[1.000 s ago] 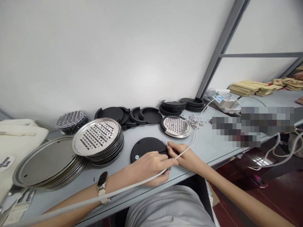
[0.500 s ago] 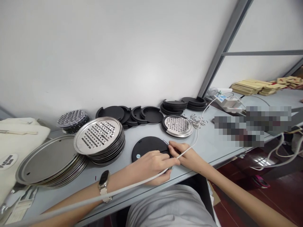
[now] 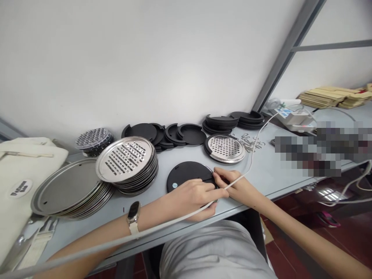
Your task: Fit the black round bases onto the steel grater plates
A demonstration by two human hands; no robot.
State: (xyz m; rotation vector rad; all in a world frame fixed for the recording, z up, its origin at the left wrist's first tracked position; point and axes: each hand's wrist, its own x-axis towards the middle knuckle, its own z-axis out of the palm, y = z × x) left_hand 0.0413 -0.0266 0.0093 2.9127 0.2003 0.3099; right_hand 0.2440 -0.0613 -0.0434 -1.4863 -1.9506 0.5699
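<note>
A round black disc point(image 3: 188, 171) with a small light-blue sticker lies on the table in front of me. My left hand point(image 3: 197, 197) rests over its near part, fingers curled round the near right edge. At the disc's right rim, my right hand point(image 3: 232, 185) has thumb and fingertips pinched on the edge. A white cable point(image 3: 174, 224) runs in front of both hands. Behind the disc sits a perforated metal disc point(image 3: 226, 148) with a black piece along its left edge. To the left rises a stack of slotted metal discs point(image 3: 126, 159).
Large metal plates point(image 3: 68, 186) are stacked at the left beside a cream bag point(image 3: 26, 166). Black round holders point(image 3: 192, 134) line the wall, with metal hooks point(image 3: 247, 142) right of them. Wooden pieces point(image 3: 322, 97) lie farther right. The table point(image 3: 151, 236) ends close to my lap.
The camera view has shifted, so the scene appears slightly farther right and higher. Both hands keep about the same hold on the black disc.
</note>
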